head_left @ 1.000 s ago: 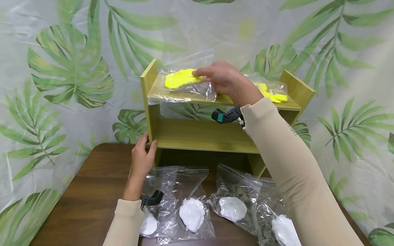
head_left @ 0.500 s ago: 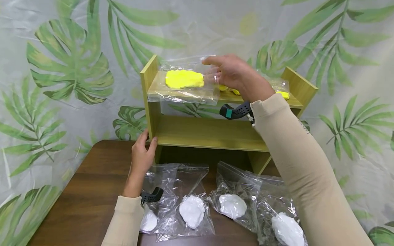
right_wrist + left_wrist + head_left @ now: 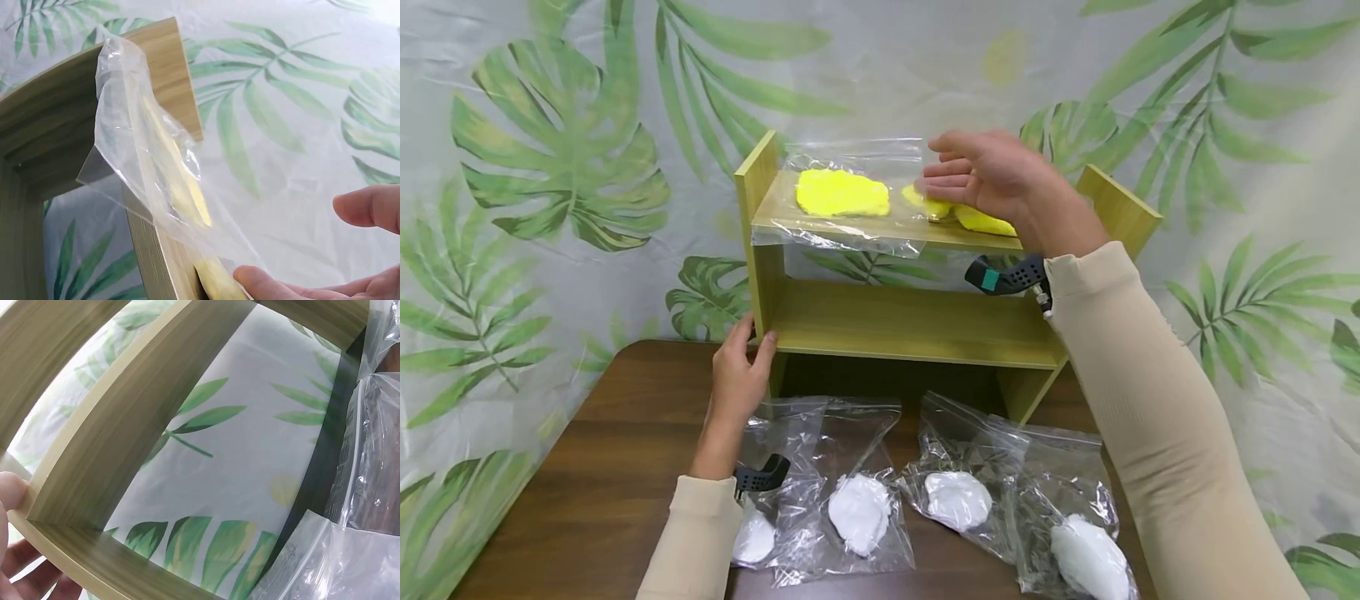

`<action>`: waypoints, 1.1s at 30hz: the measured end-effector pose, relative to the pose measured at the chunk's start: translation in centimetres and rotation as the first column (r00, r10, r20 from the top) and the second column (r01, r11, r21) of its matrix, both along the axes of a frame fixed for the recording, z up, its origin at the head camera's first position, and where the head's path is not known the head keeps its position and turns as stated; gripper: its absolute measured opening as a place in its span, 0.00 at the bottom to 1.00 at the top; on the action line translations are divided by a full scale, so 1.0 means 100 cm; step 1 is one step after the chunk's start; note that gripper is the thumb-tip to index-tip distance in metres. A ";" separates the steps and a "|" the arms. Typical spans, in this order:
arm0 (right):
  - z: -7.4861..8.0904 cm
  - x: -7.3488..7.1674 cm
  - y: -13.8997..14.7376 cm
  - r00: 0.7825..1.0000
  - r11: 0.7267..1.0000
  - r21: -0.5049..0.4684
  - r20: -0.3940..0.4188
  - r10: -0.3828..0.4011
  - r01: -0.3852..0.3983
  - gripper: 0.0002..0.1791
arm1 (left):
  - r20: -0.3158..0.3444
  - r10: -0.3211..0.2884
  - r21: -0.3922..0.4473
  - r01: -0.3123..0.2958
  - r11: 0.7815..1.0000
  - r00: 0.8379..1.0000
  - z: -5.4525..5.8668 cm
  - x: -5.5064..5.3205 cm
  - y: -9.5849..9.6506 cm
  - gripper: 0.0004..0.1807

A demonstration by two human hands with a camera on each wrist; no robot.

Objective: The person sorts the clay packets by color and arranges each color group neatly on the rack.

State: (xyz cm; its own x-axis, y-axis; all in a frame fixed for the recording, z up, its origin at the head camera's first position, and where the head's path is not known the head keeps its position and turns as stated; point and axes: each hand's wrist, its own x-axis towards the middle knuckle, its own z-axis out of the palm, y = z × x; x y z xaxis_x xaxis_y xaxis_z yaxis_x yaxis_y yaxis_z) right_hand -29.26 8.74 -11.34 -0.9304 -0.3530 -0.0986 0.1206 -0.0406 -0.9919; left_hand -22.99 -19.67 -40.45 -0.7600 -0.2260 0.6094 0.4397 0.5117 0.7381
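Observation:
My left hand [image 3: 739,385] grips the left side panel of a small wooden shelf unit [image 3: 917,321]; in the left wrist view the thumb lies at the front edge and the fingers behind the panel. A clear zip bag [image 3: 880,242] with a flat yellow lump [image 3: 842,193] inside lies at the left of the top board, its lower edge hanging over the front. My right hand [image 3: 1003,175] is over the top board with fingers extended, holding nothing, to the right of that bag. More yellow pieces [image 3: 985,221] lie under and behind this hand, partly hidden.
In front of the shelf on the dark wooden table [image 3: 625,467] lie several clear zip bags holding white lumps [image 3: 860,512]. A leaf-patterned cloth [image 3: 880,75] hangs behind. The shelf's right side panel [image 3: 1116,212] rises beyond my right hand.
My right hand has let go of the left yellow bag and moved right, its fingers spreading. The bag now lies flatter on the top board. The left hand stays at the shelf's side.

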 end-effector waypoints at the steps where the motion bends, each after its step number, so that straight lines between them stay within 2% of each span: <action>1: 0.000 0.002 0.002 1.000 1.000 -0.003 -0.006 0.004 -0.004 0.41 | 0.000 0.005 -0.001 -0.005 1.000 1.000 0.000 0.001 -0.001 0.22; 8: -0.003 0.024 0.015 0.998 0.996 -0.075 -0.045 0.039 -0.042 0.37 | -0.002 0.028 0.007 -0.028 1.000 1.000 0.000 0.003 -0.008 0.21; 18: -0.017 0.054 0.032 0.981 0.977 -0.137 -0.124 0.149 -0.166 0.35 | -0.003 0.038 0.006 -0.038 0.999 0.999 0.002 0.005 -0.013 0.22; 25: -0.038 0.070 0.046 0.964 0.970 -0.116 -0.190 0.188 -0.213 0.36 | 0.010 0.046 0.003 -0.046 0.999 0.999 0.003 0.008 -0.014 0.22; 29: -0.050 0.081 0.059 0.958 0.964 -0.143 -0.214 0.189 -0.222 0.35 | 0.021 0.056 -0.005 -0.056 0.998 0.998 0.002 0.007 -0.014 0.22; 33: -0.063 0.092 0.076 0.949 0.954 -0.181 -0.248 0.193 -0.241 0.33 | 0.029 0.032 -0.002 -0.032 0.999 0.999 0.001 0.007 -0.014 0.22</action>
State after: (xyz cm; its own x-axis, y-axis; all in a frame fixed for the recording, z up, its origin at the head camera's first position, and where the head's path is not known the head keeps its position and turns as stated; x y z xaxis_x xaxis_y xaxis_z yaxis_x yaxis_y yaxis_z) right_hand -20.02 16.35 -17.62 -0.8181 -0.5391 0.2004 -0.0756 -0.2447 -0.9667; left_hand -22.24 -21.04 -40.30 -0.7695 -0.2493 0.5879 0.4019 0.5264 0.7492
